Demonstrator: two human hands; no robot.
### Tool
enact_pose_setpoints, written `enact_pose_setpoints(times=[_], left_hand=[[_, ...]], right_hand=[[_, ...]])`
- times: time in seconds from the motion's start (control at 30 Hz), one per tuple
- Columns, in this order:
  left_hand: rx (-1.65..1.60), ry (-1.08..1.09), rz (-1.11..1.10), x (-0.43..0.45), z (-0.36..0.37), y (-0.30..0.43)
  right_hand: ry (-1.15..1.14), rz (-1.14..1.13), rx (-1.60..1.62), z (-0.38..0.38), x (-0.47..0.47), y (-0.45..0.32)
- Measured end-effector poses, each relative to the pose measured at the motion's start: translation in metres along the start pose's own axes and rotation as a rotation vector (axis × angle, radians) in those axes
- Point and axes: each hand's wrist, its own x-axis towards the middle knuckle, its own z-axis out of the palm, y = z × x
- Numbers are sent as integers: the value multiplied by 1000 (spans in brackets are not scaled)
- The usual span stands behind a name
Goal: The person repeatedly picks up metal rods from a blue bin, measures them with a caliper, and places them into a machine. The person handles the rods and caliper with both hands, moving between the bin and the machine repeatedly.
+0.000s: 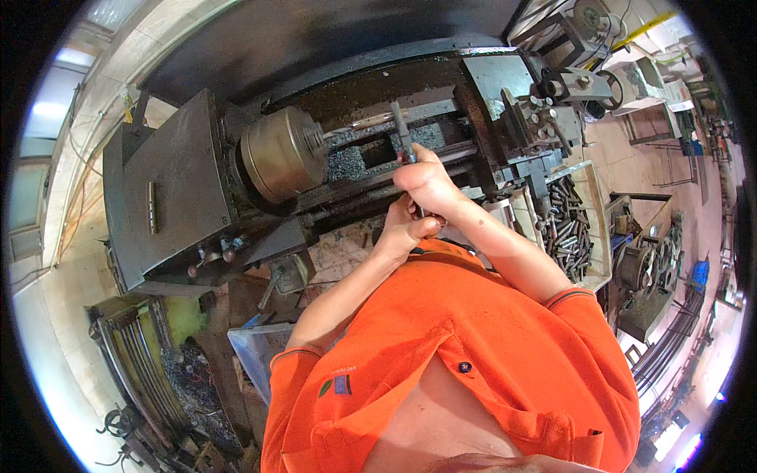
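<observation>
In front of the orange shirt my right hand is closed around a slim grey metal tool, possibly a caliper, which points up over the lathe bed. Just below it, my left hand has curled fingers and a small shiny metal piece by them; whether it grips this piece cannot be told. Left of the hands is the lathe chuck, with a drill-like fluted bit at its face. Metal chips lie on the lathe bed beneath.
The headstock stands at the left, and the tool post on the carriage to the right. A bin full of metal parts is close to my right arm. Control levers jut from the headstock's lower front.
</observation>
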Motion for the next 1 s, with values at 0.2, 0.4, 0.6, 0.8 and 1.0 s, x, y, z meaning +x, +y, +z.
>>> enact_pose_setpoints(times=[0.2, 0.4, 0.6, 0.8, 1.0], left_hand=[[19, 54, 40, -11, -20, 0], [11, 10, 11, 0, -3, -4], [13, 17, 96, -5, -20, -6], [22, 15, 67, 1, -8, -9], [10, -13, 86, -4, -18, -4]], right_hand=[[4, -107, -127, 26, 7, 5], [-16, 21, 21, 4, 3, 1], [-56, -65, -63, 25, 8, 1], [-6, -77, -7, 11, 3, 6], [-24, -75, -88, 21, 6, 5]])
